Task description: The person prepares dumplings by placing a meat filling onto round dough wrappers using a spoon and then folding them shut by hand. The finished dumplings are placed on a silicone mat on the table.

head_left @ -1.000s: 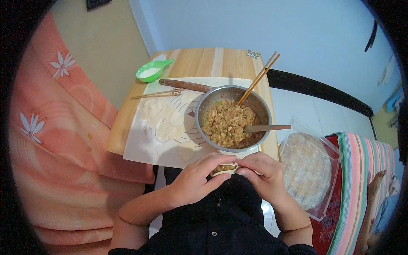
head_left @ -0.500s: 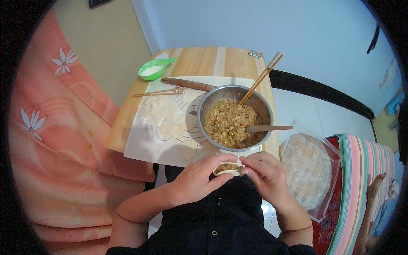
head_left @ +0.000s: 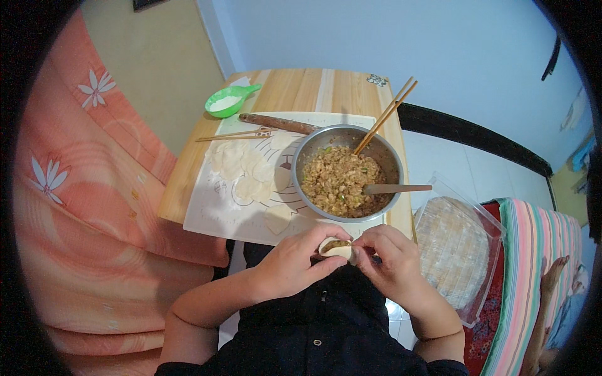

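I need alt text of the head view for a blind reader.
The left hand holds a partly open, filled dumpling while the right hand pinches its edge, at a wooden table. There, a metal bowl of filling stands beside round dough wrappers.

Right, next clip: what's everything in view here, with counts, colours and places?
Filled wrapper: one, cream, between both hands
Flat wrappers: several overlapping, cream, on mat
Mat: one, white, on table
Table: one, light wood, centre
Bowl: one, silver, mat's right
Filling: one mass, brown, in bowl
Chopsticks: two, tan, standing in bowl
Utensil handle: one, brownish, over bowl's right rim
Rolling pin: one, brown, mat's back
Scoop: one, green, table's back left
Tray: one, clear, right of table
Striped cloth: one, multicoloured, far right
Curtain: orange, left
Left hand: one, bare, holding wrapper
Right hand: one, bare, pinching wrapper's edge
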A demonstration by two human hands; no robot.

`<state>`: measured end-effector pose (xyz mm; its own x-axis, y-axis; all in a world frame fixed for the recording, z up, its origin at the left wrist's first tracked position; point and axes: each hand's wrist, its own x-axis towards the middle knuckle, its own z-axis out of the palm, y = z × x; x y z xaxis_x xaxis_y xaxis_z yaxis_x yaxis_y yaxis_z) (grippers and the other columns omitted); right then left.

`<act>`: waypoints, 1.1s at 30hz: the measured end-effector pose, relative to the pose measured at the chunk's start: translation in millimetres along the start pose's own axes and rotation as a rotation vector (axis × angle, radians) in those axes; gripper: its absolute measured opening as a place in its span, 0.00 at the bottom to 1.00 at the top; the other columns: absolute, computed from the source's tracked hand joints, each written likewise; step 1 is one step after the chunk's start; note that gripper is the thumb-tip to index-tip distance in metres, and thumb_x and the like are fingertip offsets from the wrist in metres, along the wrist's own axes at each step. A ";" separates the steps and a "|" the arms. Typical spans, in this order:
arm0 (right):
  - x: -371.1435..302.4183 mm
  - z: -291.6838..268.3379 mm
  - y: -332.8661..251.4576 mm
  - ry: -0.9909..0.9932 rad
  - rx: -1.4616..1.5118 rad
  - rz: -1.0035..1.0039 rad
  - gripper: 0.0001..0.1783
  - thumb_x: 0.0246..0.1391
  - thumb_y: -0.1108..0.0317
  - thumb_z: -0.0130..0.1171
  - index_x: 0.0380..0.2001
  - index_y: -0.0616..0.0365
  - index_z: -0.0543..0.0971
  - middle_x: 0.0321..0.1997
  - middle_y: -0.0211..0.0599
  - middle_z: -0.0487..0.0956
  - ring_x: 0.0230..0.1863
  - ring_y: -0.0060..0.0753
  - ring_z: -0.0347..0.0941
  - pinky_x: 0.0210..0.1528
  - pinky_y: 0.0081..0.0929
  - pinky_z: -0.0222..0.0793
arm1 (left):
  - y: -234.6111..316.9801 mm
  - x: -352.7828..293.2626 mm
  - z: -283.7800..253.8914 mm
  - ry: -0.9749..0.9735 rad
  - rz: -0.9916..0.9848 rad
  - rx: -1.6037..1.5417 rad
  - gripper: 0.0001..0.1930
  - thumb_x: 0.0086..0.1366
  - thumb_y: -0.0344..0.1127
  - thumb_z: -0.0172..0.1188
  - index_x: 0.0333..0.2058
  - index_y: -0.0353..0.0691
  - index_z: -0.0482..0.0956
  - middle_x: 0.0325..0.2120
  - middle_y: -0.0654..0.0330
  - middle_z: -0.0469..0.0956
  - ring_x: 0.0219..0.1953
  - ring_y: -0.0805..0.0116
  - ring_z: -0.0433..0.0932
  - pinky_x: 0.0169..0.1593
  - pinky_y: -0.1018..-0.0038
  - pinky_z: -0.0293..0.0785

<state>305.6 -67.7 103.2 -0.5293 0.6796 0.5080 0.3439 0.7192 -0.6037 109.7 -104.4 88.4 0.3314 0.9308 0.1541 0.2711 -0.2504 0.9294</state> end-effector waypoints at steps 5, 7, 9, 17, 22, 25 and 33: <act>-1.5 -1.8 1.9 0.038 -0.038 -0.032 0.08 0.45 0.79 0.61 0.32 0.62 0.78 0.29 0.40 0.76 0.30 0.37 0.75 0.31 0.26 0.72 | -10.7 -0.6 2.5 0.043 0.088 -0.037 0.16 0.60 0.31 0.59 0.46 0.41 0.68 0.41 0.57 0.75 0.40 0.64 0.78 0.39 0.72 0.76; -3.2 -4.8 2.0 0.061 -0.050 -0.047 0.10 0.46 0.78 0.62 0.35 0.62 0.79 0.30 0.40 0.77 0.32 0.37 0.75 0.32 0.26 0.71 | -9.2 0.2 0.5 0.052 0.115 -0.017 0.15 0.60 0.31 0.60 0.45 0.42 0.69 0.41 0.58 0.75 0.41 0.65 0.77 0.38 0.73 0.76; -4.7 -6.0 1.1 0.087 -0.020 -0.022 0.12 0.46 0.77 0.62 0.37 0.62 0.80 0.31 0.39 0.77 0.32 0.36 0.75 0.32 0.25 0.71 | -4.0 1.0 -1.4 0.053 0.114 -0.002 0.14 0.59 0.31 0.60 0.44 0.42 0.70 0.41 0.59 0.75 0.41 0.65 0.77 0.37 0.74 0.77; -0.2 -11.1 -0.3 -0.019 0.069 0.025 0.12 0.45 0.75 0.64 0.36 0.60 0.81 0.29 0.38 0.78 0.30 0.35 0.75 0.31 0.25 0.71 | 4.9 4.2 -1.9 0.061 0.190 0.077 0.12 0.58 0.30 0.60 0.41 0.41 0.72 0.40 0.59 0.74 0.40 0.65 0.76 0.39 0.73 0.75; -1.5 -9.2 -3.9 0.003 0.045 0.052 0.12 0.43 0.74 0.65 0.35 0.58 0.81 0.29 0.38 0.78 0.30 0.38 0.75 0.32 0.29 0.71 | 9.3 3.7 -4.6 0.048 0.221 0.181 0.10 0.56 0.28 0.62 0.38 0.40 0.75 0.42 0.58 0.73 0.42 0.67 0.75 0.41 0.75 0.74; 1.1 -7.9 -6.1 0.019 0.043 0.034 0.10 0.43 0.75 0.65 0.33 0.59 0.80 0.29 0.37 0.77 0.30 0.38 0.75 0.32 0.30 0.71 | 9.5 4.2 -5.1 0.059 0.229 0.184 0.09 0.56 0.28 0.62 0.37 0.39 0.75 0.42 0.58 0.73 0.42 0.67 0.75 0.41 0.75 0.74; -1.7 -10.5 -6.0 0.043 -0.009 -0.032 0.10 0.42 0.75 0.65 0.33 0.59 0.81 0.29 0.37 0.77 0.30 0.35 0.74 0.31 0.26 0.70 | 13.3 4.3 -5.1 0.061 0.145 0.083 0.12 0.57 0.29 0.62 0.39 0.40 0.73 0.43 0.58 0.73 0.43 0.67 0.75 0.38 0.75 0.76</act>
<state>312.6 -71.6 112.3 -0.5064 0.6618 0.5528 0.3344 0.7416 -0.5815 110.0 -102.3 103.2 0.3180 0.8971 0.3068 0.2986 -0.4019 0.8656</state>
